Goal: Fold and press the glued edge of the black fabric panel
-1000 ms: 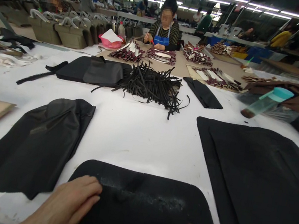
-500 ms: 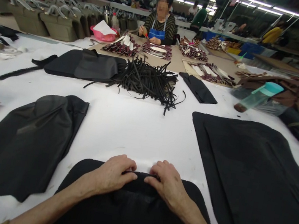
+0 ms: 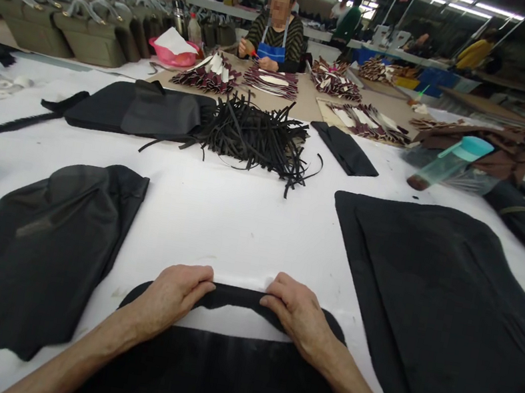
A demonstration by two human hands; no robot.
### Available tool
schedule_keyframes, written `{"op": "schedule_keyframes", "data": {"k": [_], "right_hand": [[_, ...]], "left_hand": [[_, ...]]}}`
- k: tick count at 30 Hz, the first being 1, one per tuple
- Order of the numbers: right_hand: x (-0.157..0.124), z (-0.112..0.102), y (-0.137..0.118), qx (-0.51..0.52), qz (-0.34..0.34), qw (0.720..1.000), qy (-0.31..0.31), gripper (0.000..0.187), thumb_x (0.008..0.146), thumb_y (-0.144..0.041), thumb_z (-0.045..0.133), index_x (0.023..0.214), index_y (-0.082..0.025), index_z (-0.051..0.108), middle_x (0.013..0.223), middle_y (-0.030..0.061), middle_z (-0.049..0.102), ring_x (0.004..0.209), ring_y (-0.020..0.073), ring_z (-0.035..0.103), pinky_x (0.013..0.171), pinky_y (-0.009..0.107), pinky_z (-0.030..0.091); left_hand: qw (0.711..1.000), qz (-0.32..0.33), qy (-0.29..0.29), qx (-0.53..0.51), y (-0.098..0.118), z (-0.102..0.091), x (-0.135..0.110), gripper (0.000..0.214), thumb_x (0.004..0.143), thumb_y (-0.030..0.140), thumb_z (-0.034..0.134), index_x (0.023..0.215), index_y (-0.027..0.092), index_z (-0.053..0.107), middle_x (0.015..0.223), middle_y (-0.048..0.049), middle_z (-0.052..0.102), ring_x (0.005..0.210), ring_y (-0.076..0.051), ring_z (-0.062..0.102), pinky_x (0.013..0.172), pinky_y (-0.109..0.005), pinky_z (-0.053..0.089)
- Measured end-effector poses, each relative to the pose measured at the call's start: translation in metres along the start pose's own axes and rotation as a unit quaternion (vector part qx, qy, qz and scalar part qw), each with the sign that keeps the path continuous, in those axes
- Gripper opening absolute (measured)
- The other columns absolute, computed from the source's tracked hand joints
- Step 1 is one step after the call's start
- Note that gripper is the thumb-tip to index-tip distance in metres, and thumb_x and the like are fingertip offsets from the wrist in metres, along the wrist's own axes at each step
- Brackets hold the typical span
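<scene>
Close in front of me lies a large black leather-like sheet [image 3: 219, 385]. Beyond its straight edge runs a narrow black strip [image 3: 237, 296], with a pale gap between the two; whether they are joined at the sides is hidden by my hands and forearms. My left hand [image 3: 179, 290] pinches the strip toward its left part, thumb on the near side and fingers curled over the far edge. My right hand [image 3: 296, 309] grips it the same way farther right. Both hands are closed.
Black sheets lie at left [image 3: 49, 254] and right [image 3: 445, 310] on the white tabletop [image 3: 236, 232]. Farther back are a heap of black strips [image 3: 256, 134], black panels [image 3: 145, 111] and a bottle with a turquoise lid [image 3: 451, 162]. A person in a blue apron [image 3: 272, 42] sits opposite.
My hands have moved apart, mostly the left one leftward, and their fingers have closed on the black strip. A pale gap has opened between the strip and the sheet. The view has shifted slightly.
</scene>
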State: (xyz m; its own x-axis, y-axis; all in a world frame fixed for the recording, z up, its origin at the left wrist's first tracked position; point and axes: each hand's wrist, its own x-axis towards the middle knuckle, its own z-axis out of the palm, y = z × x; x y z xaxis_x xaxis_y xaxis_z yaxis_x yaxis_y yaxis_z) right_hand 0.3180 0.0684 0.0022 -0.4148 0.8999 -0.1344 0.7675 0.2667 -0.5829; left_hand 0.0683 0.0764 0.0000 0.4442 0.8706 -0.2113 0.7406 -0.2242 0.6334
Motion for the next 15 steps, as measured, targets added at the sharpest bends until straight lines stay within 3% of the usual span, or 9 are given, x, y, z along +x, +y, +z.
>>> {"op": "schedule_keyframes", "data": {"k": [3, 7, 12, 15], "right_hand": [[0.009, 0.001, 0.002, -0.018, 0.008, 0.999, 0.041, 0.021, 0.089, -0.028, 0.048, 0.074, -0.021, 0.061, 0.08, -0.0011, 0.057, 0.073, 0.0124, 0.053, 0.067, 0.023, 0.034], [0.011, -0.005, 0.008, 0.015, 0.045, 0.999, -0.004, 0.022, 0.086, -0.033, 0.051, 0.071, -0.021, 0.061, 0.063, -0.0039, 0.056, 0.064, 0.0123, 0.05, 0.061, 0.024, 0.032], [-0.011, -0.027, 0.025, 0.066, 0.1, 0.992, -0.049, 0.018, 0.081, -0.034, 0.055, 0.073, -0.021, 0.064, 0.063, -0.0038, 0.058, 0.062, 0.0127, 0.051, 0.057, 0.023, 0.032], [-0.031, -0.042, 0.038, 0.084, 0.137, 0.985, -0.056, 0.017, 0.079, -0.037, 0.058, 0.082, -0.022, 0.065, 0.071, -0.0026, 0.062, 0.068, 0.0146, 0.053, 0.061, 0.024, 0.035]], "left_hand": [[1.0, -0.016, 0.021, 0.001, -0.003, 0.0, 0.006, 0.026, 0.089, 0.035, 0.035, 0.072, 0.022, 0.05, 0.061, 0.0035, 0.05, 0.06, -0.014, 0.047, 0.059, -0.025, 0.034], [0.999, -0.028, 0.015, -0.005, -0.006, -0.002, 0.011, 0.028, 0.088, 0.037, 0.037, 0.072, 0.022, 0.053, 0.06, 0.0031, 0.052, 0.059, -0.014, 0.049, 0.058, -0.025, 0.035], [0.999, -0.042, -0.019, -0.026, -0.009, -0.013, 0.003, 0.029, 0.087, 0.04, 0.038, 0.077, 0.022, 0.058, 0.067, 0.0027, 0.061, 0.065, -0.015, 0.056, 0.062, -0.024, 0.039], [0.996, -0.073, -0.043, -0.04, -0.024, -0.023, -0.01, 0.032, 0.086, 0.048, 0.04, 0.087, 0.024, 0.061, 0.076, 0.0021, 0.066, 0.073, -0.017, 0.06, 0.068, -0.024, 0.043]]}}
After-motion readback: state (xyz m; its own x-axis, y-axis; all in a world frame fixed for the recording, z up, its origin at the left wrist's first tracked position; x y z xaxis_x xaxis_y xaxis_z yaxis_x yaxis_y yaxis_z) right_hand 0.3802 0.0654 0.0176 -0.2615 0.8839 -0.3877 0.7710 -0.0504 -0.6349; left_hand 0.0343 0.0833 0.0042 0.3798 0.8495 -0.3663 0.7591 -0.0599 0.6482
